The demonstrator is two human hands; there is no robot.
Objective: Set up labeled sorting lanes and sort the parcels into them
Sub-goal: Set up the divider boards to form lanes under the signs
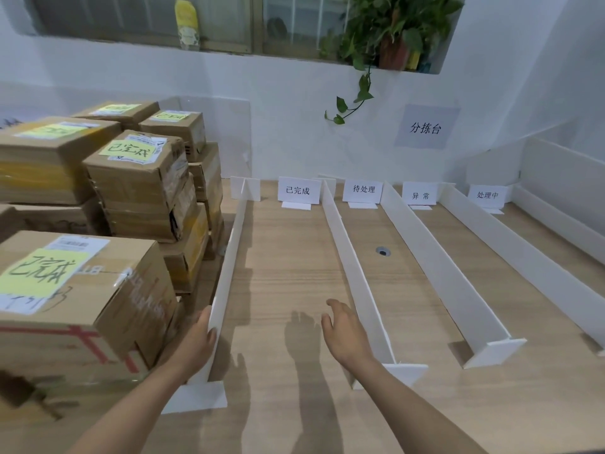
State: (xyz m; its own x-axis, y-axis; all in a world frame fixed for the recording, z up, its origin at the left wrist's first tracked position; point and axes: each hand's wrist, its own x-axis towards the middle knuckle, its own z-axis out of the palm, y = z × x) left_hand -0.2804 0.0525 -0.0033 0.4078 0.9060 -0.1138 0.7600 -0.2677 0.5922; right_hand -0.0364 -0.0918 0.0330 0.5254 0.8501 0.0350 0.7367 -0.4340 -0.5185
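Note:
Several white divider boards split the wooden table [288,273] into lanes. My left hand [198,339] rests against the near end of the leftmost divider [229,257], thumb on its top edge. My right hand [343,332] hovers open and holds nothing over the first lane, beside the second divider [353,270]. White label cards stand at the far ends: 已完成 [298,190], 待处理 [363,189], 异常 [420,195], 处理中 [487,194]. Cardboard parcels with yellow-green notes are stacked at the left, the nearest [82,299] by my left arm.
More parcels [137,178] are piled up to the back left. Two further dividers [448,273] [530,263] run on the right, with a white panel [563,178] along the right wall. A grommet hole [383,251] sits in the second lane. A potted plant [389,31] hangs above.

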